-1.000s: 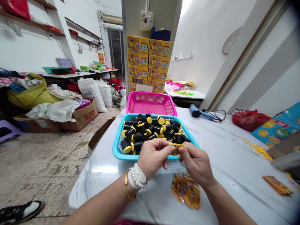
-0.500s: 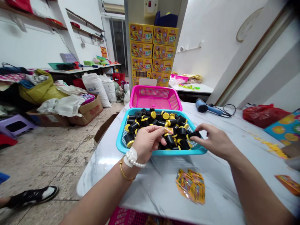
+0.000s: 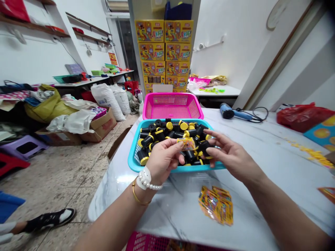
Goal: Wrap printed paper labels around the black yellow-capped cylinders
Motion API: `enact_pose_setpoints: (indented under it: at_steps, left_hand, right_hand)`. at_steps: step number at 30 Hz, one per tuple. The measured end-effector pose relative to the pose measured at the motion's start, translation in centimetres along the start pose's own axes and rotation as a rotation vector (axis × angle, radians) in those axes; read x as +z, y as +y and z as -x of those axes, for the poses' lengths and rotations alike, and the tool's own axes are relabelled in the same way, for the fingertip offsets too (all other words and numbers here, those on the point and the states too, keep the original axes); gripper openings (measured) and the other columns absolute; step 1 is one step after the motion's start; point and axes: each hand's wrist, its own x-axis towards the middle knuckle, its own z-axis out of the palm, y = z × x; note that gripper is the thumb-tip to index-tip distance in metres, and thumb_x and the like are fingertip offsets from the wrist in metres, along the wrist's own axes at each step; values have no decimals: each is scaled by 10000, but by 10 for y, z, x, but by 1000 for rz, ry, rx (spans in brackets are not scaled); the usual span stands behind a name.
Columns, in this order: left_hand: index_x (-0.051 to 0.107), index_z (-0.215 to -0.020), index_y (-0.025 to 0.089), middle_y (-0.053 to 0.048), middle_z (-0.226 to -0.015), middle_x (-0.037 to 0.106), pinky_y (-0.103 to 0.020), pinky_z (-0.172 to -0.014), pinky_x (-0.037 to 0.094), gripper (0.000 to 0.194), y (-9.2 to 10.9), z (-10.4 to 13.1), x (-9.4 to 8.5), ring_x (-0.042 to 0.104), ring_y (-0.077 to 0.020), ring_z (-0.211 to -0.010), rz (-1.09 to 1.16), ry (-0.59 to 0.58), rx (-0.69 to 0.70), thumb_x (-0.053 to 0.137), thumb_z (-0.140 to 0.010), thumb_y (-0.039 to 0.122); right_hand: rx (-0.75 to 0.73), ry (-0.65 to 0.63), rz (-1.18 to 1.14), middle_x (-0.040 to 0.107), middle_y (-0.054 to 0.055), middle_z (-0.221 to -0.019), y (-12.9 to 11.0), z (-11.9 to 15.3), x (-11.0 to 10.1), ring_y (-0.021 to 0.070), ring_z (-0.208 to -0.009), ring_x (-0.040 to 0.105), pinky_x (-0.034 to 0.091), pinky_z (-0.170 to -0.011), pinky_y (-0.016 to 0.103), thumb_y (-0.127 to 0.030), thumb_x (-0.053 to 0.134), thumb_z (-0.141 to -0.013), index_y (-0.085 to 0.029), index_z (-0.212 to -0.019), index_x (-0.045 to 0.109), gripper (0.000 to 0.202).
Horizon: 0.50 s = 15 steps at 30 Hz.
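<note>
My left hand [image 3: 164, 157] pinches a small yellow-orange printed plastic label [image 3: 187, 143] between thumb and forefinger, above the turquoise basket [image 3: 134, 153]. Facing it, my right hand [image 3: 230, 155] has its thumb and fingers around a black canister [image 3: 204, 147] with a yellow cap, over the basket's right side. Part of that canister is hidden by the fingers. Many similar black canisters [image 3: 148, 140] with yellow caps lie jumbled in the basket. On the marble-patterned table in front is a small pile of flat printed labels [image 3: 216, 205].
Behind the turquoise basket stands a pink basket [image 3: 172, 113]. A blue heat gun [image 3: 232, 112] with a cord, a red plastic bag [image 3: 303, 118] and scattered yellow pieces [image 3: 311, 157] lie to the right. Yellow boxes [image 3: 164, 52] are stacked behind. A person's shoe [image 3: 51, 220] shows at left.
My right hand has moved left with the black canister, closer to my left hand. The label in my left hand now faces the camera more. The view has shifted slightly.
</note>
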Motion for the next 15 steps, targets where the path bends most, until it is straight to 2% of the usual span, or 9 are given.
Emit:
enact_pose_setpoints:
  at_steps: [2,4,7,10,12,15]
  left_hand:
    - [654,-853,132,-24,-688,696,-146,-347,175,239,0,0,0,460,-21,-389,-4,8,-1,812,-785,298]
    - [656,-853,131,-25,-706,698,-147,-349,172,257,-1,0,-1,465,-20,-395,-4,14,1,825,-772,307]
    - [652,-829,130,-7,-687,677,-140,-357,180,272,-1,1,0,480,-20,-408,9,8,20,848,-740,296]
    - [651,-814,125,-7,-704,684,-133,-366,199,259,-1,1,1,476,-10,-401,16,-20,22,844,-744,282]
    - [654,-820,118,-17,-737,699,-133,-373,216,237,-1,1,2,471,-2,-395,17,-36,16,826,-767,273]
    - [659,-830,110,-31,-776,714,-135,-380,222,210,-2,2,2,450,10,-392,19,-32,21,798,-805,266]
  right_hand:
    - [-75,37,24,695,22,-907,2,3,4,124,-655,671,541,-449,193,-369,857,-739,-209,-1131,699,452]
    - [-123,80,21,699,13,-852,6,6,7,105,-620,628,553,-498,211,-358,863,-745,-209,-1023,734,341]
    - [-172,146,8,689,-3,-803,9,9,11,107,-603,615,578,-574,260,-349,848,-772,-242,-1040,771,298]
    - [-211,149,49,686,-9,-788,8,9,14,109,-598,620,571,-577,262,-343,828,-789,-270,-1045,793,268]
    - [-273,167,124,706,3,-833,4,10,16,119,-650,634,578,-604,263,-326,827,-783,-280,-1009,806,232]
    - [-392,226,249,736,37,-995,1,10,16,171,-861,676,611,-733,297,-301,831,-771,-287,-983,813,214]
